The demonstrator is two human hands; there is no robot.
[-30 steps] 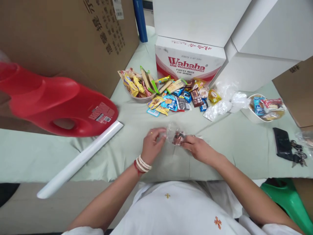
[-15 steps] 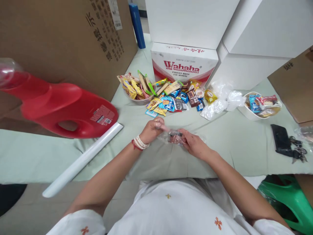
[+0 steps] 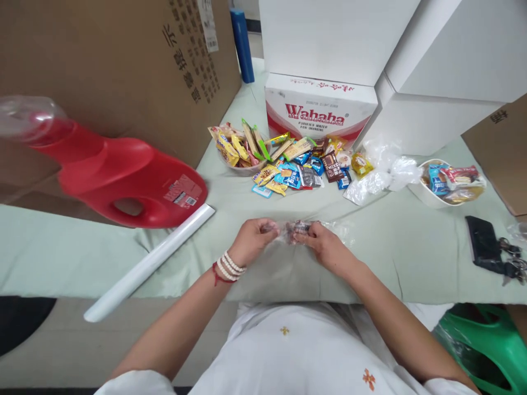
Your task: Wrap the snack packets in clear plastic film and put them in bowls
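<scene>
Between my hands, low over the green cloth, is a clear plastic bag [image 3: 284, 232] with a small dark reddish-brown packet [image 3: 300, 226] inside. My left hand [image 3: 254, 237], with beaded bracelets at the wrist, is closed on the bag's left end. My right hand [image 3: 327, 244] is closed around the packet through the plastic, and loose film spreads out past it to the right. The packet's print is too small and partly covered to read. Beyond my hands lies a pile of wrapped snacks [image 3: 290, 174].
A bowl of snacks [image 3: 242, 169] stands behind left, a white bowl of snacks [image 3: 428, 192] to the right. Crumpled clear bags [image 3: 381, 175] lie between. A red jug [image 3: 135, 170] and a white tube [image 3: 150, 263] lie left; a black pouch with keys [image 3: 483, 241] is far right.
My left hand has drawn slightly back toward me and now pinches the end of the bag. The whole scene has shifted a little to the right in view.
</scene>
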